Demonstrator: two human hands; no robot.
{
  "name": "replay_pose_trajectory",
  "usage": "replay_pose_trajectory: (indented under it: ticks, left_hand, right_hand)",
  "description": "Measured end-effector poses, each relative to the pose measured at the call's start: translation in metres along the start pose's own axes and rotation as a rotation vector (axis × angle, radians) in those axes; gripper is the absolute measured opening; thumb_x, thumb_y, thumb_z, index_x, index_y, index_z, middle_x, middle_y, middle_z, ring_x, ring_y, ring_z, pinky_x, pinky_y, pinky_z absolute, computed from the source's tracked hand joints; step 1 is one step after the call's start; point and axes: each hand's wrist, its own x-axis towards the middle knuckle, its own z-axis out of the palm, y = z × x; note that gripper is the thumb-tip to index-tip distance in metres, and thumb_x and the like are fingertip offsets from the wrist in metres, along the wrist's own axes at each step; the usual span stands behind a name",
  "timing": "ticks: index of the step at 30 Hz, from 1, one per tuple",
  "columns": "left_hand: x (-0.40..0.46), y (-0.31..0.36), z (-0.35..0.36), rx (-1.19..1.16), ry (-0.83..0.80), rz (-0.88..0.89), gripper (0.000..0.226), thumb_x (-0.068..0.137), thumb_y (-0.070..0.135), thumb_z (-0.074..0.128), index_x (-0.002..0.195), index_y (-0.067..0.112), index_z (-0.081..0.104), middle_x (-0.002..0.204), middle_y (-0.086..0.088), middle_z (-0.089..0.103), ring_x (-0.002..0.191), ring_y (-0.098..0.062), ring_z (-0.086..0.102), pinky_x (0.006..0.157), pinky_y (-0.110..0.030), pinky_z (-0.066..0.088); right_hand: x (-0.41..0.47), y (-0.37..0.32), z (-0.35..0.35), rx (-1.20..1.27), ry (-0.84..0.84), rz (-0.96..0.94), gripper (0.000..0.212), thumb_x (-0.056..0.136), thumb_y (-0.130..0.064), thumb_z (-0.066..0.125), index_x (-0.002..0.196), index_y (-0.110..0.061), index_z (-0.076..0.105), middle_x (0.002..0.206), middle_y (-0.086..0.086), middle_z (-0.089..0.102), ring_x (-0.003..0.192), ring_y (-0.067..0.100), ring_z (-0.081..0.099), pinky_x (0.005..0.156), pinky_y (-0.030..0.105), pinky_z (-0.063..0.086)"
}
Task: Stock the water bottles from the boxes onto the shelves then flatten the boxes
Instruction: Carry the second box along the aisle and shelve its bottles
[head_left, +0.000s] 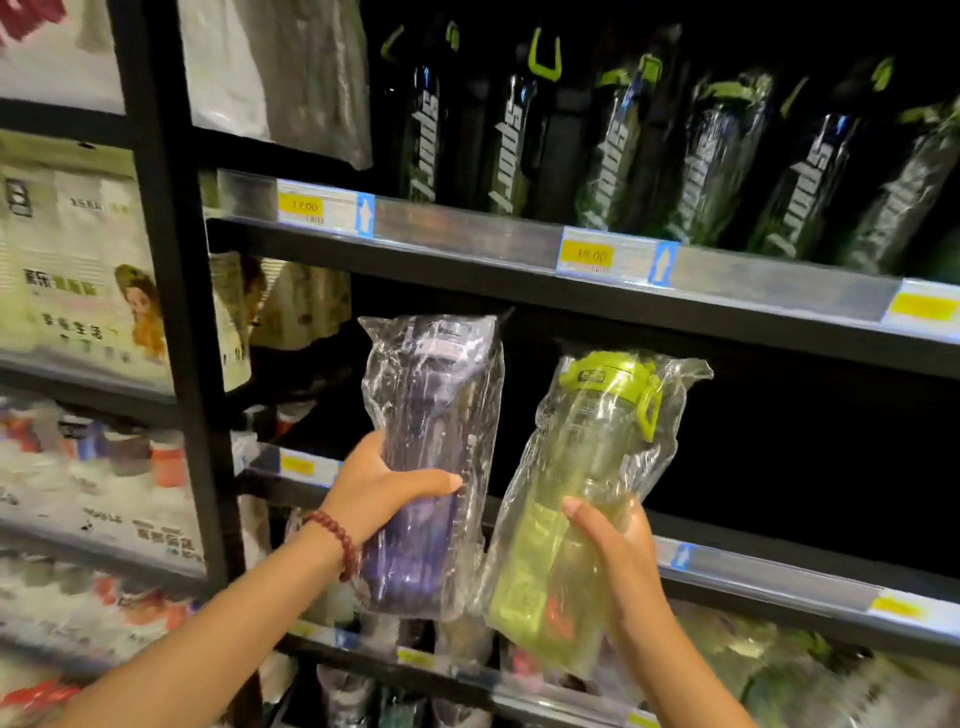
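Dark store shelving fills everything ahead of you, black uprights and black shelves with clear price strips along the front edges.

Closest in, your left hand (379, 493) is wrapped around the lower middle of a purple water bottle (428, 457) in a crinkly clear plastic bag, thumb across the front and the other fingers tucked behind it. It's held upright. There's a dark red bead bracelet (336, 540) on that wrist.

Your right hand (618, 566) grips a green water bottle (582, 499), also bagged, with the thumb on the front and the palm round its right side. That one leans a bit to the right at the top, and its lime lid sits lower than the purple one's top. The two bags are just beside each other, maybe touching low down, hard to tell.

Both bottles are up in front of the middle shelf (779, 571), whose bay behind them looks dark. Can't say if either base rests on it.

Further back, the upper shelf (467, 234) carries a row of black sport bottles (618, 140) with green handles, and yellow price tags (587, 254) below them. Off to the left are blurry packaged goods (78, 260) in the next bay, and more wrapped bottles sit on the lowest shelf.
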Motion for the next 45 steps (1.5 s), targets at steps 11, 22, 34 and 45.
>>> replay_pose_trajectory:
  ticks: [11,22,34,45]
  left_hand:
    - [0.079,0.012,-0.055,-0.154,-0.031,-0.008,0.097,0.027,0.049,0.084,0.113,0.017,0.057,0.106,-0.001,0.068,0.101,-0.022,0.064,0.090,-0.040,0.051]
    - [0.120,-0.001,-0.069,-0.013,-0.158,-0.019,0.093,0.036,0.041,0.087,0.114,0.006,0.050,0.106,-0.002,0.061,0.093,-0.016,0.061,0.085,-0.034,0.049]
    - [0.121,-0.010,-0.035,-0.302,-0.315,-0.151,0.110,0.015,0.047,0.092,0.111,0.012,0.052,0.111,-0.016,0.064,0.102,-0.033,0.063,0.091,-0.055,0.049]
    - [0.111,-0.023,0.015,-0.545,-0.247,-0.147,0.100,0.033,0.040,0.088,0.122,0.013,0.051,0.116,-0.013,0.064,0.104,-0.029,0.064,0.092,-0.051,0.050]
  right_hand:
    - [0.069,-0.006,0.074,0.148,-0.010,-0.026,0.050,0.072,-0.030,0.076,0.107,-0.029,0.040,0.099,-0.015,0.054,0.088,0.006,0.055,0.083,0.031,0.040]
    - [0.101,0.017,0.109,0.247,0.224,-0.065,0.100,0.080,-0.038,0.071,0.152,-0.023,0.003,0.153,-0.004,0.020,0.139,0.018,0.028,0.110,0.041,0.031]
    - [0.103,0.017,0.088,0.191,0.420,-0.211,0.089,0.081,-0.023,0.073,0.148,-0.030,0.015,0.134,-0.010,0.034,0.127,0.013,0.038,0.109,0.039,0.033]
    - [0.094,0.014,0.057,0.121,0.570,-0.238,0.086,0.080,-0.018,0.074,0.147,-0.025,0.020,0.134,-0.005,0.042,0.122,0.014,0.047,0.105,0.034,0.037]
